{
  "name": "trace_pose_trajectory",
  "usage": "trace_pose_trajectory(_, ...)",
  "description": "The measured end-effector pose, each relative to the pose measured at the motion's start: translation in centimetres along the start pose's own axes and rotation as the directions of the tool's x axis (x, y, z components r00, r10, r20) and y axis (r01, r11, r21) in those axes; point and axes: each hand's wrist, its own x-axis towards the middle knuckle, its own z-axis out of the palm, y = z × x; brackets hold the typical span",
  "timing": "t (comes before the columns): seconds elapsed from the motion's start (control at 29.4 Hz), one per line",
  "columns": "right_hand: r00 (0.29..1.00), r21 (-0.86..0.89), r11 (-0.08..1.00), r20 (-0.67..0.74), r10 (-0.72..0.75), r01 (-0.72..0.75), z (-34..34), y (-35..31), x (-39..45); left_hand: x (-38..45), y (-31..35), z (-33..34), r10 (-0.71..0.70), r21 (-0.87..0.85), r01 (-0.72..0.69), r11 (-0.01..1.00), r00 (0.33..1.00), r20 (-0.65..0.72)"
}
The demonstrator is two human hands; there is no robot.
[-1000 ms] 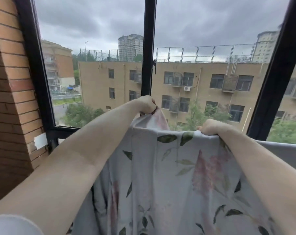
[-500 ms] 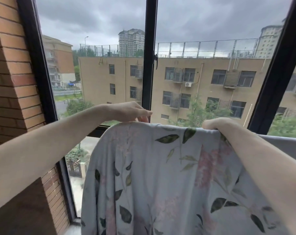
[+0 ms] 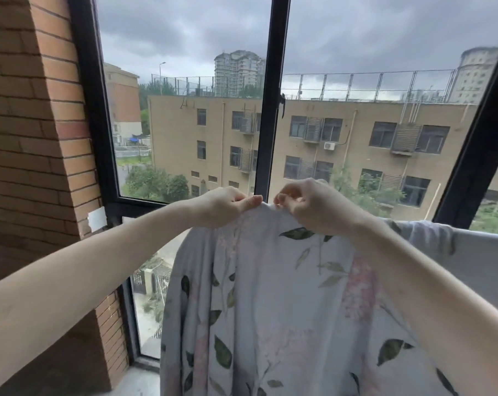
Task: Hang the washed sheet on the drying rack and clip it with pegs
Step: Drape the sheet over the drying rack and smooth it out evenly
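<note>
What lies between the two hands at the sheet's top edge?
Head view: only a short raised fold of the pale floral sheet, pinched by left hand and right hand.

We stand at a tall window (image 3: 185, 124) with a black frame (image 3: 266, 110), its upright bars splitting the view into panes. On our left a red-brown brick wall (image 3: 30, 138) runs down to a pale sill (image 3: 139, 381) near the bottom, and a small white patch (image 3: 97, 222) sits on the brick beside the frame. Far outside we see a long tan building (image 3: 342, 144) with dark windows and a fenced roof, green trees (image 3: 156, 181) below it, and pale tower blocks (image 3: 237, 72) beyond. The sky (image 3: 185, 30) hangs heavy and grey, giving flat, dull light.
</note>
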Motion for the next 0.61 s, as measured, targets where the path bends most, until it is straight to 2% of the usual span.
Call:
trace_pose_trajectory(0.07,0.999,-0.125,0.992,-0.048,-0.016,0.01,2.1,-1.3,-0.7,-0.2,-0.1,0.0,-0.001,-0.019,0.001,1.0,1.0,-0.007)
trace_pose_trajectory(0.17,0.967,-0.292,0.956,-0.248,-0.052,-0.024,4.5,-1.1,-1.5,-1.2,-0.3,-0.2,0.029,-0.082,-0.032,0.996,0.999,-0.032)
trace_pose_trajectory(0.24,0.935,-0.334,0.942,-0.344,-0.079,-0.044,5.1,-0.8,-1.8,-2.5,-1.0,0.0,0.063,-0.136,-0.073,0.988,0.995,-0.077)
trace_pose_trajectory(0.31,0.929,-0.327,0.943,-0.363,-0.073,-0.054,5.1,-0.6,-1.8,-4.1,-3.1,0.8,0.023,-0.196,-0.048,0.979,0.991,-0.128)
trace_pose_trajectory(0.44,0.929,-0.301,0.953,-0.363,-0.071,-0.045,5.1,-0.4,-1.6,-8.3,-10.2,3.6,-0.151,-0.325,0.069,0.943,0.96,-0.234)
trace_pose_trajectory(0.61,0.913,-0.307,0.951,-0.396,-0.101,-0.027,5.5,-0.4,-1.4,-12.3,-16.3,6.5,-0.235,0.06,0.25,0.966,0.953,-0.193)
